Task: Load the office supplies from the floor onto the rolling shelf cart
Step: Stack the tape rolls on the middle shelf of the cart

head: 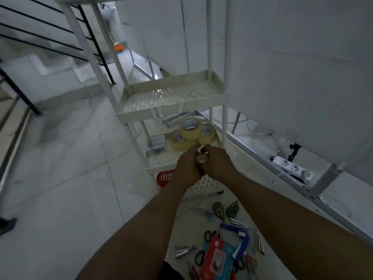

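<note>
The white rolling shelf cart point(201, 107) stands ahead by the wall. Its middle tray holds nothing. On the tray below sit three rolls of clear tape point(190, 133) and silver staple boxes point(156, 145). My left hand point(186, 165) and my right hand point(217, 162) meet in front of that lower tray and together grip a small brownish rounded object point(201, 158); what it is I cannot tell. On the floor near my knees lie a blue stapler point(240, 242), correction tape dispensers point(225, 209), black-handled scissors point(210, 236), a red and blue packet point(219, 259) and silver clips point(184, 251).
A red container point(164, 177) sits on the floor under the cart. A white power strip point(291, 168) with cables lies along the wall at the right. Black stair railings point(40, 27) rise at the left. Pale floor tiles point(70, 168) spread to the left.
</note>
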